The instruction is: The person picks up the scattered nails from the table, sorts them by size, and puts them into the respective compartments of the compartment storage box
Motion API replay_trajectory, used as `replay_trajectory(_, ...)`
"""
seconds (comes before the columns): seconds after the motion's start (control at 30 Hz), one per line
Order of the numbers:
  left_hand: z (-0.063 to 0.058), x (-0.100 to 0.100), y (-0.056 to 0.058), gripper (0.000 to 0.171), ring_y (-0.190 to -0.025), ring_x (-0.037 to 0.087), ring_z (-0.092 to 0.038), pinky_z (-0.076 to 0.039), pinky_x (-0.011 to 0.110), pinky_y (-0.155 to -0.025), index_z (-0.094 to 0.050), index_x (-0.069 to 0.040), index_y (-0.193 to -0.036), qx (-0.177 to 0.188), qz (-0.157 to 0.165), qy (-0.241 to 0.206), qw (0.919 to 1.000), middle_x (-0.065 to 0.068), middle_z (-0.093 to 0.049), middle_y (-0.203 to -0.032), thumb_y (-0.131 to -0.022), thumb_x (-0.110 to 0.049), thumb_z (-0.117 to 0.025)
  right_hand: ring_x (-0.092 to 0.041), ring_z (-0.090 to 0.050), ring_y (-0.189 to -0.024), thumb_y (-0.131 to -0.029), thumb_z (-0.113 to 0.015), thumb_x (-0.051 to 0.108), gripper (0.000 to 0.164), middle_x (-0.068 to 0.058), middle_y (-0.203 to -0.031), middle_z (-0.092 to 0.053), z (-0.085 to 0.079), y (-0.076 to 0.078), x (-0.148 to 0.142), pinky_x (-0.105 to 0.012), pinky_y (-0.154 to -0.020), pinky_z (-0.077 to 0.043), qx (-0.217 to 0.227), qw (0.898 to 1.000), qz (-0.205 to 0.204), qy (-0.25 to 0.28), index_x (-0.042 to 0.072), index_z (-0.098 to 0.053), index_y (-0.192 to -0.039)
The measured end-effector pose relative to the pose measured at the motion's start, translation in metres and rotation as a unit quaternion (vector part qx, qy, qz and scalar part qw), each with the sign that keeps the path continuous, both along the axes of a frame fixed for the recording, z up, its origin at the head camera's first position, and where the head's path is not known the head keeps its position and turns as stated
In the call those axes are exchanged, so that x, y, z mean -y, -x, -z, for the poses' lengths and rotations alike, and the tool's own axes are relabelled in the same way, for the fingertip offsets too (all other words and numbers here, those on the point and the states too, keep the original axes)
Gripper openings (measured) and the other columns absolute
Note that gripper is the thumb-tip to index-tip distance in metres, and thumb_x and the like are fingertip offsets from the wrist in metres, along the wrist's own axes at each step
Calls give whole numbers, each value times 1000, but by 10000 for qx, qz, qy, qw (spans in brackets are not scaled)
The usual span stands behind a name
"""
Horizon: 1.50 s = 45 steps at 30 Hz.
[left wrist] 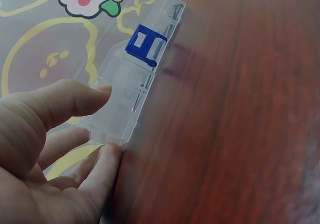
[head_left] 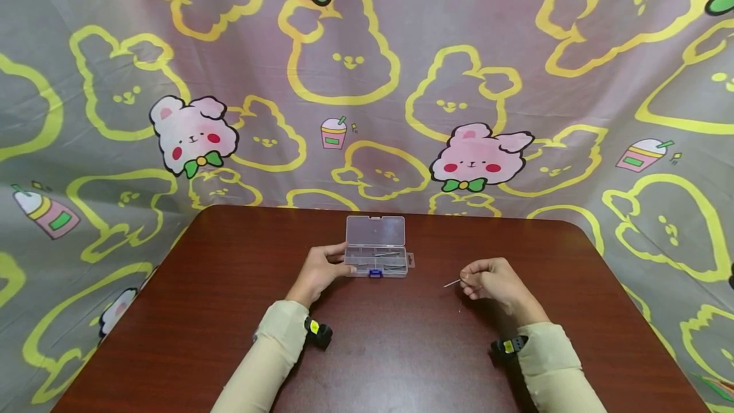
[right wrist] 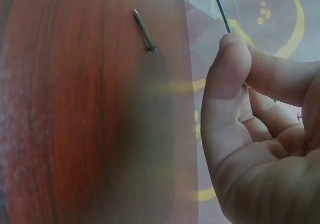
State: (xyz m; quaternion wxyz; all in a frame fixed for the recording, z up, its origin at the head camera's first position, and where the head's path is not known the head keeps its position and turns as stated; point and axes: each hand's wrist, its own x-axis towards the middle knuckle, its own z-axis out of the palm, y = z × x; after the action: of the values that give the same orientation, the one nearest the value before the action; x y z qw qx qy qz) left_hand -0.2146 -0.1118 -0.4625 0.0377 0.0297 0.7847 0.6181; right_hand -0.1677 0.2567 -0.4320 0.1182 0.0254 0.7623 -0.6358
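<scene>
A clear plastic compartment box (head_left: 351, 271) stands on the table with its lid (head_left: 375, 232) raised. Several nails (head_left: 394, 267) lie in its compartments, and a blue latch (left wrist: 146, 45) is on its front. My left hand (head_left: 318, 271) holds the box's left end, thumb at the front and fingers around the side and back. To the right of the box, my right hand (head_left: 486, 282) pinches a nail (right wrist: 220, 7) between thumb and forefinger, its head pointing outward. Another nail (right wrist: 144, 31) lies on the table near that hand. The curled fingers partly hide what is in the right palm.
The dark red-brown table (head_left: 229, 336) has rounded far corners. A patterned cloth (head_left: 367, 113) with rabbit drawings hangs behind and beside it. A hanging tab (head_left: 410, 260) sticks out from the box's right end. Each wrist wears a strapped black camera (head_left: 318, 333).
</scene>
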Motion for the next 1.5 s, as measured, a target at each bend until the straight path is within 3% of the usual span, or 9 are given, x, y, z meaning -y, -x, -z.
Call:
replay_trajectory(0.3, -1, -1, 0, 64, -116, 30, -59, -57, 31, -77, -63, -4, -136, -30, -12, 56, 10000, 14, -62, -134, -77, 4, -84, -19, -62, -63, -95, -62, -5, 18, -12, -76, -65, -3, 1, 4, -30, -58, -55, -40, 10000, 10, 83, -20, -60, -104)
replay_trajectory(0.6, -1, -1, 0, 64, -116, 29, -59, -56, 31, -78, -63, -4, -136, -8, -10, 67, 10000, 14, -62, -135, -77, 3, -84, -16, -63, -63, -95, -61, -5, 21, -11, -76, -68, -2, 5, 10, -28, -58, -55, -30, 9993, 336, 176, -21, -60, -107)
replay_trajectory(0.97, -1, -1, -1, 64, -116, 29, -59, -56, 30, -78, -63, -4, -136, 10, -28, 78, 10000, 13, -62, -134, -76, 3, -85, -15, -64, -64, -95, -57, -8, 21, -11, -78, -68, -3, 10, 17, -27, -59, -56, 25, 9979, 344, 553, -23, -57, -110)
replay_trajectory(1.2, -2, 0, 0, 64, -117, 33, -60, -56, 30, -78, -63, -1, -135, 23, -37, 13, 10000, 20, -63, -131, -75, 6, -85, -15, -63, -65, -95, -58, -7, 24, -13, -79, -68, -2, 13, 26, -27, -59, -55, -79, 9980, 280, 565, -25, -55, -112)
replay_trajectory(1.5, -2, -1, 0, 63, -116, 31, -59, -56, 30, -77, -64, -4, -135, 76, -58, 41, 9999, 17, -64, -130, -76, 6, -84, -16, -64, -66, -96, -58, -6, 24, -15, -81, -68, -4, 18, 38, -28, -60, -56, -74, 9973, 277, 677, -24, -55, -113)
